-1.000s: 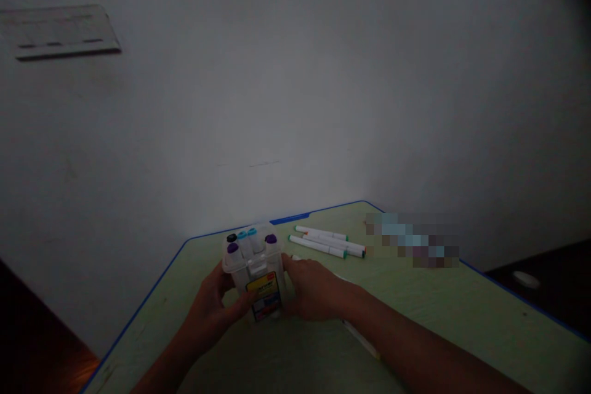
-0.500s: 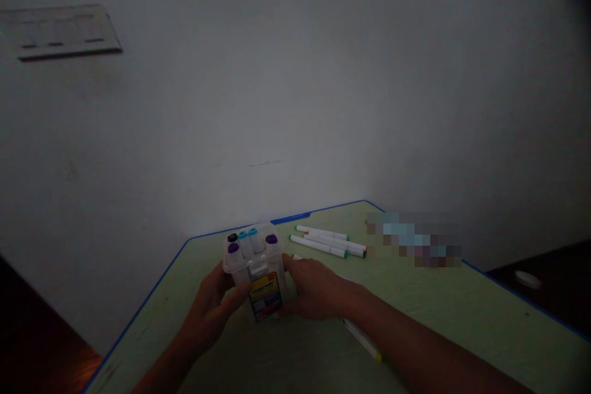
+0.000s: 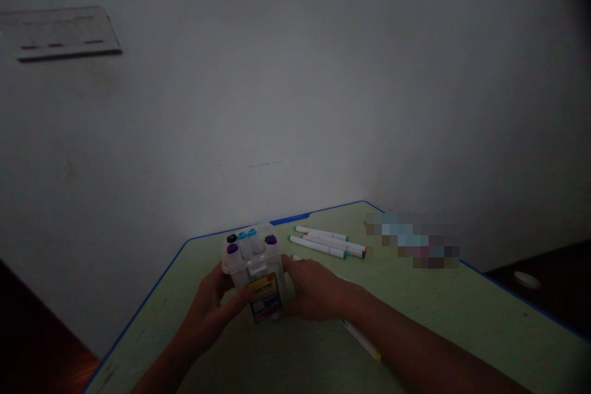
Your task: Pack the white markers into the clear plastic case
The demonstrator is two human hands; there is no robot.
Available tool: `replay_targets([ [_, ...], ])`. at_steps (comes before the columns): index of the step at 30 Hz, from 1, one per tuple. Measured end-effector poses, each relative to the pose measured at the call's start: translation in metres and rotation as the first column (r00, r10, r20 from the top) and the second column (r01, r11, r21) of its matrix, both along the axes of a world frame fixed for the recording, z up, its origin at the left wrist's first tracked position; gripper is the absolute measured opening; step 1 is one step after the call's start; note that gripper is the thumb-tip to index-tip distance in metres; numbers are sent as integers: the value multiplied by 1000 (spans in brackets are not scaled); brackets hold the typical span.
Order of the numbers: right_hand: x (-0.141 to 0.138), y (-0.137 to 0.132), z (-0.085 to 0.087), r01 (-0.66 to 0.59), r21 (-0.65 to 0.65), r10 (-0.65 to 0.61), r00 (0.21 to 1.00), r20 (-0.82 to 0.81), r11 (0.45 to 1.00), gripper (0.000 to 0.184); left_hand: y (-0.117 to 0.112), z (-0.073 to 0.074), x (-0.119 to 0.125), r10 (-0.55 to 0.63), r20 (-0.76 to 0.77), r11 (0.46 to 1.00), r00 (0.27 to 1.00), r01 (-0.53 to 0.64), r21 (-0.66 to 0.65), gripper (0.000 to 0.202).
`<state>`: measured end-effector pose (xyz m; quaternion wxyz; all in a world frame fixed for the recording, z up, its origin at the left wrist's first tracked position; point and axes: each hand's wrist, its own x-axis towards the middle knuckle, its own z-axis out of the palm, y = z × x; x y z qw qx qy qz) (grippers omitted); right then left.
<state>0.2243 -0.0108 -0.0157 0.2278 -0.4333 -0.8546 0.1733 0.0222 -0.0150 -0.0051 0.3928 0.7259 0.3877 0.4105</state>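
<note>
1. The clear plastic box (image 3: 253,266) stands upright between the two hands. I cannot tell if its bottom touches the table.
2. Markers (image 3: 244,245) stand inside this box, with black, blue and purple caps showing on top. A yellow label (image 3: 264,297) is on the front side of the box.
3. The left hand (image 3: 207,314) is closed on the left side of the box and reaches around to the front, near the label.
4. The right hand (image 3: 314,289) grips the right side of the box.
5. One single marker (image 3: 361,340) lies on the table, just beside the right forearm.
6. Loose markers (image 3: 327,242) lie together behind the box, near it but not touching.
7. The green table (image 3: 462,301) has a blue edge. On it, right of the loose markers, is a blurred patch (image 3: 413,240), and I cannot tell what it is.
</note>
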Motion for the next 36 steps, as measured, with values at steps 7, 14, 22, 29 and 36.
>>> replay_targets([
  [7,0,-1,1,-4,4,4,1000,5,1000,67,0,1,1,-39,5,999,999,39,33,44],
  [14,1,0,2,1,3,-1,1000,22,1000,69,1,0,0,-15,-29,1000,999,15,6,47],
  [22,0,-1,2,10,22,-11,1000,20,1000,66,-1,3,2,11,-63,1000,998,-10,16,46],
  [29,1,1,0,6,24,-7,1000,26,1000,69,0,1,1,27,-25,999,999,-26,30,42],
  [36,1,0,3,3,7,-3,1000,12,1000,68,0,2,2,40,-37,998,999,-38,52,40],
])
